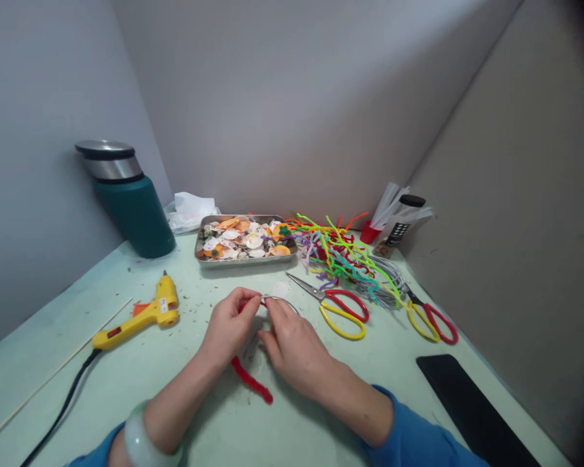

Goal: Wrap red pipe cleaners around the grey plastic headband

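My left hand point(231, 324) is closed in a pinch, with a bit of red fuzzy stem showing at its fingertips. Below it hangs the loose tail of that red pipe cleaner point(252, 381), near the tabletop. My right hand point(294, 344) is closed too, its fingers pressed on a thin wire point(285, 300) that curves out past the knuckles. Both sets of fingertips nearly meet, and the wire runs between them. Just right of my right hand lie scissors point(338, 308) with one red and one yellow handle. How the red stem meets the wire is hidden by my fingers.
A yellow glue gun point(148, 314) and a thin stick point(58, 370) lie left. Behind stand a tray point(248, 262) of shells, a pile of pipe cleaners point(345, 253) and a green bottle point(136, 217). Right are more scissors point(431, 318), a jar point(394, 230) and a black flat object point(472, 408).
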`<state>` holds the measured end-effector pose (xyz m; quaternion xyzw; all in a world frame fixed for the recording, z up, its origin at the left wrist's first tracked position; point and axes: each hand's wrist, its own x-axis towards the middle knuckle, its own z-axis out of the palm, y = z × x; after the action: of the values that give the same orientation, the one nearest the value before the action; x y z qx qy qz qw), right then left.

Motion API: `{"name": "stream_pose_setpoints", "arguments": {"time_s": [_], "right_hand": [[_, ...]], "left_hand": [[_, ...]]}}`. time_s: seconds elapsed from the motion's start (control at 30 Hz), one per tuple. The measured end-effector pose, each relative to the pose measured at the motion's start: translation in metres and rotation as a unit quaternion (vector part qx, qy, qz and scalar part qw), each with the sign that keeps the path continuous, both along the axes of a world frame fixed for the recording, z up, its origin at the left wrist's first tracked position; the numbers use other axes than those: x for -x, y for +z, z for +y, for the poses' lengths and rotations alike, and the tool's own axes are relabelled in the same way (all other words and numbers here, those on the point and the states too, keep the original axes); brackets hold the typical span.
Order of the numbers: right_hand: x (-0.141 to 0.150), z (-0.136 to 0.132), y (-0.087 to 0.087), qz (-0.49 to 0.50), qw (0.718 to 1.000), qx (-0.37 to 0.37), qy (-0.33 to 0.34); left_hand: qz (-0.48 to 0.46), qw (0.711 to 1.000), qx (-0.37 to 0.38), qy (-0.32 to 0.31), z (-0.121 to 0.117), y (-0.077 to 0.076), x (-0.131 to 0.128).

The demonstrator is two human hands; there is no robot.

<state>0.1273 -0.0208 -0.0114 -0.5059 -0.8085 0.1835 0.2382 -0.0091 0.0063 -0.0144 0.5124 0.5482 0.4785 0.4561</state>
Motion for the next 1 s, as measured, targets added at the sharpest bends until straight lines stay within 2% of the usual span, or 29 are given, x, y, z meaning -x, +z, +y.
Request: {"name": "stream_pose_setpoints", "arguments": {"time_s": [0.3, 0.47, 0.6, 0.73, 0.83, 1.0], "right_hand": [[-0.003, 0.004, 0.002, -0.032, 0.999, -0.009, -0.028], [-0.006, 0.001, 0.005, -0.052, 0.995, -0.077, -0.03], [-0.009, 0.0, 0.007, -0.087, 0.982, -0.162, -0.042], [-0.016, 0.006, 0.012, -0.075, 0.969, -0.228, -0.051], [-0.022, 0.013, 0.016, -0.009, 0.976, -0.215, -0.039], [-0.03, 0.025, 0.016, 0.13, 0.985, -0.111, -0.03]], "left_hand": [[-0.094, 0.991, 0.082, -0.05, -0.006, 0.008, -0.003], [-0.078, 0.993, 0.068, -0.051, -0.004, 0.005, -0.002], [-0.067, 0.994, 0.066, -0.05, -0.002, 0.001, -0.001], [-0.046, 0.995, 0.056, -0.067, -0.003, 0.004, -0.001], [-0.026, 0.994, 0.059, -0.092, -0.005, 0.009, -0.002], [-0.012, 0.987, 0.072, -0.144, -0.007, 0.011, -0.001]]}}
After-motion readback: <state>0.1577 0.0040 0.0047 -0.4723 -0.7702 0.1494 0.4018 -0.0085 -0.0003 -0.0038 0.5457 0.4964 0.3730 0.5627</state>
